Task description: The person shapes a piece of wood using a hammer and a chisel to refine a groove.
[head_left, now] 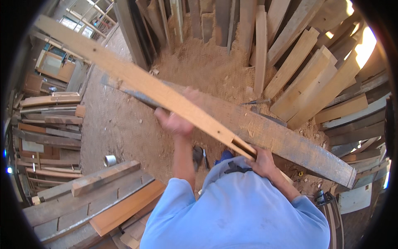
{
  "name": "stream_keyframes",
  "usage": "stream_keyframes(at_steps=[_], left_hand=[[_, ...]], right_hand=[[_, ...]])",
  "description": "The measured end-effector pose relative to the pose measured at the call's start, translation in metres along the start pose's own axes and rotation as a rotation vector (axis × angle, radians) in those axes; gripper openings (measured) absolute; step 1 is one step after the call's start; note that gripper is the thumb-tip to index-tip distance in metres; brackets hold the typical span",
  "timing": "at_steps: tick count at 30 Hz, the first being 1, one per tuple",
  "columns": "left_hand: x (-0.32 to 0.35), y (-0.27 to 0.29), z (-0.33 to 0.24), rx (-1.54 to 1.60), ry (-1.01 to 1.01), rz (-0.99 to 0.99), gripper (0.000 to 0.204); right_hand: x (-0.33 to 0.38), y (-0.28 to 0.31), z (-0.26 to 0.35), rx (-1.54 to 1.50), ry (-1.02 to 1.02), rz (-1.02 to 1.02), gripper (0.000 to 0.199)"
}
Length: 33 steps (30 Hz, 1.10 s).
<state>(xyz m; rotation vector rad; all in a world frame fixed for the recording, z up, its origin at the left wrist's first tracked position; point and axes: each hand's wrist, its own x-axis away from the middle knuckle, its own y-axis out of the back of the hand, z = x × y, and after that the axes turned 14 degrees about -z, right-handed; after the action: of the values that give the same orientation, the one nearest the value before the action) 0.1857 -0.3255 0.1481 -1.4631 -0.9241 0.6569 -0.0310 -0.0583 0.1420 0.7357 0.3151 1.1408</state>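
Timber plank point(128, 74), long, pale brown, slotted at its near end, slants above a broad, weathered grey board point(282, 139). The left hand point(176, 123), blurred, wraps the plank's middle; the right hand point(265, 163) clamps the slotted end, likely spreading the weight. A white cylindrical tub-like thing point(110, 160) sits nearby, contents unclear.
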Motion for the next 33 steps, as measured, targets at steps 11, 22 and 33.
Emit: stream_keyframes(at_steps=[11,22,33], left_hand=[[0.006,-0.213,0.017,-0.561,-0.204,0.431,0.106],[-0.015,-0.128,0.013,-1.324,-0.571,0.999,0.145],[0.069,0.000,0.105,-1.729,-0.101,0.442,0.047]], right_hand=[[-0.004,0.068,0.099,-0.432,-0.043,-0.107,0.056],[-0.015,0.093,0.127,-0.909,0.367,-0.379,0.050],[-0.007,0.145,0.029,-1.345,0.461,-0.550,0.074]])
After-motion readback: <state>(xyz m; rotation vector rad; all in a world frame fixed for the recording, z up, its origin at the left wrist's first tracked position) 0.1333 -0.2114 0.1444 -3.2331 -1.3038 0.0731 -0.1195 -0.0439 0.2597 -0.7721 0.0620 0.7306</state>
